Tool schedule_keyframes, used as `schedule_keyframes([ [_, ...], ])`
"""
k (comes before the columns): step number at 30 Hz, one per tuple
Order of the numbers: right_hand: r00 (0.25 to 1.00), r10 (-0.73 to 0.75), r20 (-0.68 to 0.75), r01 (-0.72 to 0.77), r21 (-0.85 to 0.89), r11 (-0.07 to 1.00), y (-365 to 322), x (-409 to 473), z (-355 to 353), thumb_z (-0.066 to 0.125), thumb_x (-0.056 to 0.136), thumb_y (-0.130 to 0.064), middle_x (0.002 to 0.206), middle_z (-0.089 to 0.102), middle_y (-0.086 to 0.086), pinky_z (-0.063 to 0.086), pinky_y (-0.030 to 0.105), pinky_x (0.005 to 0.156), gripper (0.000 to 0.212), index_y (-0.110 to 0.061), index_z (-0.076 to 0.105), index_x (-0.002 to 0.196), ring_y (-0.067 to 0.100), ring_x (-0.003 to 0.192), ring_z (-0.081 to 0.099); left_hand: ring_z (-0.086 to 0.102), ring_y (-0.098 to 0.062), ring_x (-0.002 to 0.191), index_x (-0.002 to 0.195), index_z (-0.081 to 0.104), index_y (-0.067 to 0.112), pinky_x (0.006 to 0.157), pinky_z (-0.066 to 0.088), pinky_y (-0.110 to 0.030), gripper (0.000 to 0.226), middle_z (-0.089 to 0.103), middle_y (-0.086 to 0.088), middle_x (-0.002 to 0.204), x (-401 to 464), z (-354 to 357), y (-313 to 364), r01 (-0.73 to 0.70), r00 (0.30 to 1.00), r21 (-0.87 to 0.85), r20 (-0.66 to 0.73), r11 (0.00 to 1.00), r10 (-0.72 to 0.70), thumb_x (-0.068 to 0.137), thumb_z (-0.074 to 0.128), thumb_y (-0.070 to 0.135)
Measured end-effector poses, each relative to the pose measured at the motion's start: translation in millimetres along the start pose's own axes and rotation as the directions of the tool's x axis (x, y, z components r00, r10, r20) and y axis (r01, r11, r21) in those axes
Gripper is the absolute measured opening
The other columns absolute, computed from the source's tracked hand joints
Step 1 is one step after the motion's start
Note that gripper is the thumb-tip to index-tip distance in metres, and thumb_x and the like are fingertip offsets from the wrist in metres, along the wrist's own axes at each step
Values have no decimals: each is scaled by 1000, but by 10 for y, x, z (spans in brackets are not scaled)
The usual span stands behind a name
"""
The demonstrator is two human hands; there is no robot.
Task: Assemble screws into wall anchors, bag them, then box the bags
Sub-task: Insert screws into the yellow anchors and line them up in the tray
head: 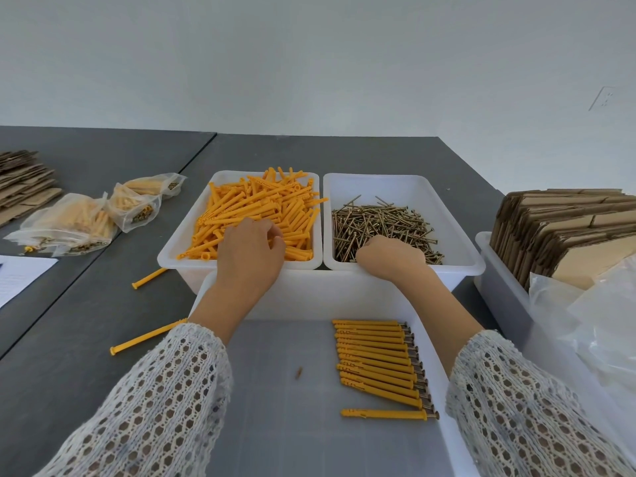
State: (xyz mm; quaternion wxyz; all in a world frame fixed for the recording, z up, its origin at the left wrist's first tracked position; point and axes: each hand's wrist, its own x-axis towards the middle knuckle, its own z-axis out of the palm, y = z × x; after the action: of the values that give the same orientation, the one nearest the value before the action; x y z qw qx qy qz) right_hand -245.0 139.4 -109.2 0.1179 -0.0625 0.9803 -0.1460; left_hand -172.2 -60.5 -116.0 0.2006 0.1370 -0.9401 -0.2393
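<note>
Left hand [253, 244] fingers curled among yellow anchors [254, 208], right hand [390, 254] curled over screws [382, 225], cannot tell whether either grips anything

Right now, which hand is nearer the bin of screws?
Right. The right hand reaches into the bin of screws, its fingers in the pile. The left hand is in the neighbouring bin of yellow anchors.

Orange anchors [261, 211] heaped in tub beside loose screws [382, 223].
</note>
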Motion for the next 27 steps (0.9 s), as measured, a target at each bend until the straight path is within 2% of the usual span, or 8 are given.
schedule_keyframes([
  [3,1000,0,-17,0,5,1000,3,6,9,39,86,-19,82,56,1,35,35,75,14,-17,50,78,19,71,49,60,-27,105,107,74,24,89,53,-45,26,72,0,109,-7,4,-3,11,1000,36,18,999,-11,96,51,21],
  [11,1000,8,-24,-8,36,999,14,22,8,38,87,-15,92,59,2,36,34,75,19,-14,56,83,24,80,53,54,-27,106,104,70,25,87,51,-48,21,68,0,104,-17,25,34,43,999,117,22,992,-46,96,51,28],
  [16,1000,12,19,-13,46,999,14,23,-15,38,88,-18,80,50,1,38,36,79,17,-17,45,72,23,75,46,57,-25,105,104,68,25,86,52,-48,17,68,1,106,-11,6,21,46,999,34,0,998,-46,96,53,27],
  [18,999,6,40,-8,40,999,14,9,-27,39,89,-22,92,55,4,41,39,87,17,-16,54,83,25,85,51,59,-26,103,103,67,25,86,52,-49,15,69,1,105,-11,-10,25,47,998,-15,-43,999,-47,97,53,28],
  [20,999,14,42,-15,23,1000,9,-10,-41,39,90,-26,112,57,7,40,41,92,28,-17,61,106,29,101,53,61,-26,98,103,66,26,88,51,-50,14,69,2,100,-7,-27,33,45,993,-58,-104,997,-51,98,53,29],
  [21,999,18,43,-19,17,1000,5,-16,-46,39,90,-26,117,57,7,40,41,93,32,-17,61,111,30,105,53,62,-26,95,103,65,27,88,51,-50,14,69,3,97,-4,-35,36,41,989,-82,-137,996,-52,99,52,29],
  [25,996,23,84,-25,22,999,-9,-13,-48,37,89,-24,119,57,10,40,46,103,23,-14,55,100,29,108,53,61,-15,86,107,65,26,82,54,-43,13,68,8,96,-2,-56,74,-6,975,-192,-218,981,-36,101,53,29],
  [27,995,22,95,-25,26,999,-17,-5,-54,37,88,-23,110,54,10,39,44,102,14,-16,49,88,27,100,50,60,-10,82,107,64,25,74,54,-36,13,68,7,97,-5,-59,87,-44,970,-253,-244,966,-20,101,53,28],
])
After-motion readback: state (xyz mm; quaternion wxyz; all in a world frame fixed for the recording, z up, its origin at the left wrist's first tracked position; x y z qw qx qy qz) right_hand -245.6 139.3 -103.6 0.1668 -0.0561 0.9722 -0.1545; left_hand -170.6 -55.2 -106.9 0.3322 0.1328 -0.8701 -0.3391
